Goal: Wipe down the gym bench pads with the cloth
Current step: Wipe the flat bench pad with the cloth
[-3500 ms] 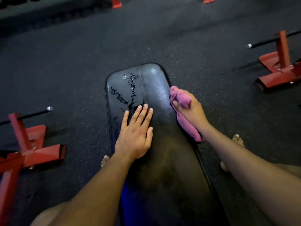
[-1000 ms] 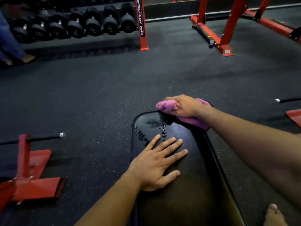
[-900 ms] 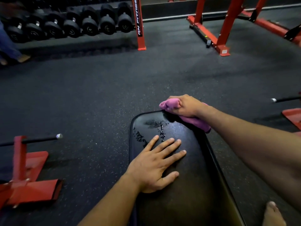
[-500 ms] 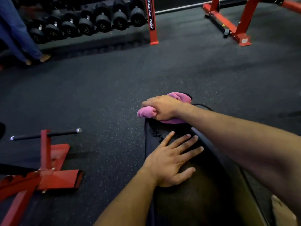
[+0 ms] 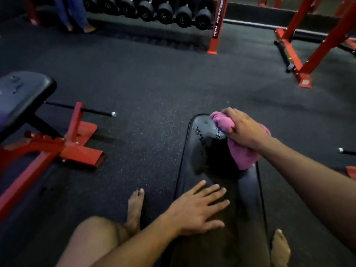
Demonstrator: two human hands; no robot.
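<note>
While the person sits astride the long black padded vinyl gym bench pad [image 5: 217,170], the single head view shows both bare hands on this surface. The right hand [image 5: 243,130] is closed in a fist-like grip around a bunched pink terry cloth [image 5: 240,151], pressing it onto the far right part of the pad; a loose tail of the cloth hangs out below the hand toward the pad's right edge. Bunching it this way probably gives a thick, firm wad to push against the vinyl. Just beside the cloth, to its left, a patch of wet droplets [image 5: 202,135] glistens near the pad's rounded far end, so that stretch looks not yet wiped. The left hand [image 5: 200,209] lies flat and spread, palm down, fingers fanned, holding nothing; it rests on the near part of the pad, well apart from the cloth, likely bracing the body as the right arm reaches forward. Bare feet stand on the dark speckled rubber floor [image 5: 144,93] on either side of the bench. To the left sits another black bench on a red steel frame [image 5: 63,145], and a rack of black dumbbells [image 5: 163,12] lines the far wall.
</note>
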